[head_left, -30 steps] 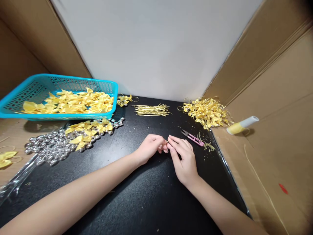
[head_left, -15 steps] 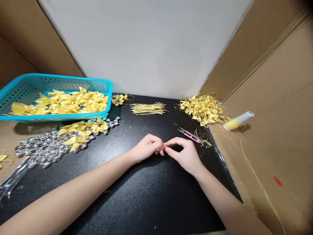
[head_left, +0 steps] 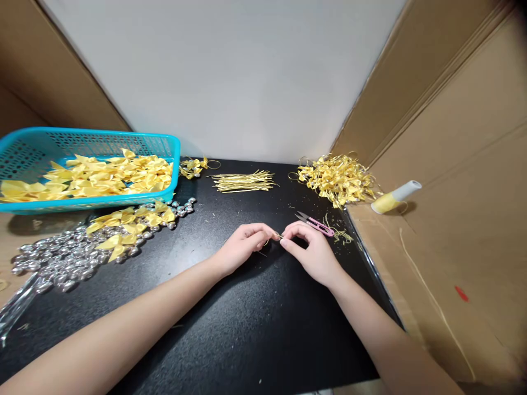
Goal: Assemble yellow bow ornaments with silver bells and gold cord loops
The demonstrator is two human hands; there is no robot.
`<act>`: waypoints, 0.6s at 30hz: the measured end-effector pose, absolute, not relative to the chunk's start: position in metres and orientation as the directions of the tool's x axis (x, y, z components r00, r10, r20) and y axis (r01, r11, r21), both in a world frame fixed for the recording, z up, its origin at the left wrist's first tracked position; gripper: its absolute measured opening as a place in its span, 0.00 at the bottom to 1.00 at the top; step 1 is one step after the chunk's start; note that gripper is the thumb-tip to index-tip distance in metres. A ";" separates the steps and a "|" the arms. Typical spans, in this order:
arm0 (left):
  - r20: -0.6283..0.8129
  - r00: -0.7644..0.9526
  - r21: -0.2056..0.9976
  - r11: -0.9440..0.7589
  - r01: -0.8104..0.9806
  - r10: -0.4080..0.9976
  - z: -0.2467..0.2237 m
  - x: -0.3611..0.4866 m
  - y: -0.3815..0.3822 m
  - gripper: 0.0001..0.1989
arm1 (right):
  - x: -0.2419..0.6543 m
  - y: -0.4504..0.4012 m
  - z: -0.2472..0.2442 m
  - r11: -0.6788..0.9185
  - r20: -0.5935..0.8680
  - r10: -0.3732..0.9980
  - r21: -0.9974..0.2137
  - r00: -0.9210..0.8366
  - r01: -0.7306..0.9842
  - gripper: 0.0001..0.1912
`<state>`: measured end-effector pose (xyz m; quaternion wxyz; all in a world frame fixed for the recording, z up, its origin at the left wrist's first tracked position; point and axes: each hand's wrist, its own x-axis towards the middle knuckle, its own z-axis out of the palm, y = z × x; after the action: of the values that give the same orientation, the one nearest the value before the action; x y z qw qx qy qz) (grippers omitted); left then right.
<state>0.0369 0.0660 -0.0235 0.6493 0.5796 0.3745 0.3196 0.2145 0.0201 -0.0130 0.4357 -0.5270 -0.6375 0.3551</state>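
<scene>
Above the black table [head_left: 214, 329], my left hand [head_left: 244, 247] pinches a thin gold cord [head_left: 280, 237] between thumb and fingers. My right hand [head_left: 310, 249] pinches the same cord from the other side, the fingertips of both hands almost touching. Most of the cord is hidden by the fingers. Pink thread snips [head_left: 317, 224] lie just beyond my right hand, beside cord scraps [head_left: 341, 235]. A bundle of gold cords [head_left: 244, 181] lies farther back, past my left hand.
At the left, a blue basket [head_left: 176, 159] holds yellow bows, with silver beads [head_left: 69, 255] and more bows [head_left: 119, 241] in front. Finished-looking bow loops [head_left: 340, 178] are heaped at the back right, near a spool tube [head_left: 396, 197]. Cardboard walls [head_left: 465, 164] flank the table.
The fingertips have drawn slightly apart, and a short piece of cord now shows between them. The whole view has shifted a little, with the surroundings appearing farther left.
</scene>
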 end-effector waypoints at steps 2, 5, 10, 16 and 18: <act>-0.120 0.497 0.991 0.131 0.013 0.859 -0.023 0.037 0.065 0.11 | 0.217 0.022 -0.015 0.131 0.126 0.991 -0.959 -0.034 0.251 0.06; -0.157 0.468 0.983 0.183 -0.011 0.870 -0.021 0.038 0.064 0.12 | 0.218 0.024 -0.018 0.022 0.020 1.000 -0.995 -0.021 0.099 0.09; -0.176 0.413 0.971 0.227 -0.077 0.893 -0.022 0.039 0.064 0.14 | 0.218 0.025 -0.019 -0.071 -0.072 0.997 -0.997 -0.011 0.015 0.10; -0.120 0.567 0.990 0.056 0.129 0.815 -0.026 0.039 0.062 0.11 | 0.215 0.024 -0.020 -0.095 -0.095 0.995 -0.990 -0.002 -0.104 0.10; -0.128 0.593 0.985 0.035 0.166 0.795 -0.028 0.038 0.062 0.12 | 0.214 0.023 -0.019 -0.135 -0.134 0.991 -0.979 -0.017 -0.155 0.11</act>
<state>0.0381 0.0622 -0.0283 0.6158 0.6460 0.3718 0.2552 0.2139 0.0230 -0.0193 0.5009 -0.4907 -0.4260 0.5717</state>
